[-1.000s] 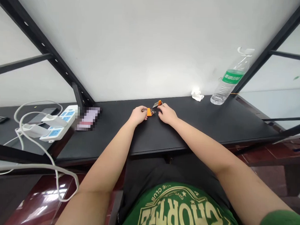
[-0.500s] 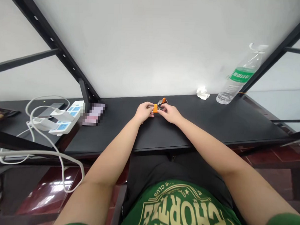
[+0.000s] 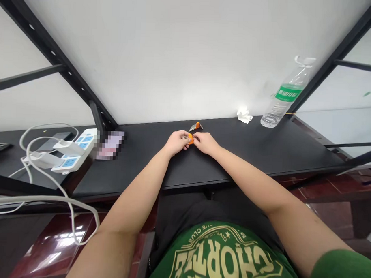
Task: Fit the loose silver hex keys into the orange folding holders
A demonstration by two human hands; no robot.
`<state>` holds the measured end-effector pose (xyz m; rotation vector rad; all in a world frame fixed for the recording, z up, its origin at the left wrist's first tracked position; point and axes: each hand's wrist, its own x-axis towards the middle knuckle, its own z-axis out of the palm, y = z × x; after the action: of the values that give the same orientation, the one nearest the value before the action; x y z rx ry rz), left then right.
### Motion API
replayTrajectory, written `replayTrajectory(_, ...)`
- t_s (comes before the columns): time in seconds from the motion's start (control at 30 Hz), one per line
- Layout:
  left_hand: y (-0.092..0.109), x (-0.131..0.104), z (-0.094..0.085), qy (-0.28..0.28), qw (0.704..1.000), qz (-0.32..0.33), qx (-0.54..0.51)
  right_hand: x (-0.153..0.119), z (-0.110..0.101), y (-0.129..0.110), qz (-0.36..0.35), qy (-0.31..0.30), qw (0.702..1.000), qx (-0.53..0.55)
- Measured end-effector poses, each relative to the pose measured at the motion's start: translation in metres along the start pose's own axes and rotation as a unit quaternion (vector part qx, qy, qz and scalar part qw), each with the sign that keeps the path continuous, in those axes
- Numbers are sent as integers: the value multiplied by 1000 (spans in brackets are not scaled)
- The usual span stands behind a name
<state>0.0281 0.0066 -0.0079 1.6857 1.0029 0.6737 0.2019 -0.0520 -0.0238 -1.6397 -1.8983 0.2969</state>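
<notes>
Over the black table [image 3: 234, 146], my left hand [image 3: 177, 142] is closed on a small orange holder [image 3: 190, 138] with thin metal pieces in it. The fingers of my right hand [image 3: 206, 142] pinch the holder's right side, so both hands meet at it. Just behind them, close to the wall, a second orange holder with metal pieces [image 3: 197, 126] lies on the table. Fingers hide part of the held holder, and its metal pieces are too small to make out clearly.
A clear bottle with a green label [image 3: 287, 93] and a crumpled white tissue [image 3: 244, 115] stand at the back right. At left are a white power strip [image 3: 78, 151] with cables, a blurred pink item [image 3: 111, 145] and black shelf posts [image 3: 59, 53].
My right hand has come away from the rear holder, which now lies apart from the held one. The view has shifted slightly, and the hand at the far left has gone out of view.
</notes>
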Motion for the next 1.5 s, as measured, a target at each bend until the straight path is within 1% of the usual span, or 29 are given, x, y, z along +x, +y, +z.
replayTrajectory(0.13,2,0,-4,63,996,-13,65,3,-2,7,21,9,995,-96)
replayTrajectory(0.27,-2,3,-17,116,988,-32,99,3,-11,26,50,7,985,-162)
replayTrajectory(0.33,-2,3,-21,129,986,-46,96,0,-18,36,61,5,980,-189)
replayTrajectory(0.43,-1,1,-23,112,987,-53,103,-7,-25,47,81,6,977,-197)
replayTrajectory(0.57,-1,1,-20,96,987,-44,120,-17,-32,58,93,15,981,-168)
replayTrajectory(0.67,-2,2,-20,88,987,-41,125,-20,-38,66,118,32,983,-140)
replayTrajectory(0.77,-2,1,-21,84,988,-39,124,-18,-42,69,147,37,982,-113)
replayTrajectory(0.97,-3,-1,-23,78,989,-32,122,-17,-47,68,168,43,981,-89)
replayTrajectory(1.13,-8,2,-23,72,990,-31,117,-18,-54,77,203,62,976,-57)
replayTrajectory(1.27,-9,3,-24,66,991,-28,117,-19,-57,82,197,54,978,-32)
replayTrajectory(1.5,-5,0,-23,58,990,-24,123,-20,-56,81,175,22,984,-32)
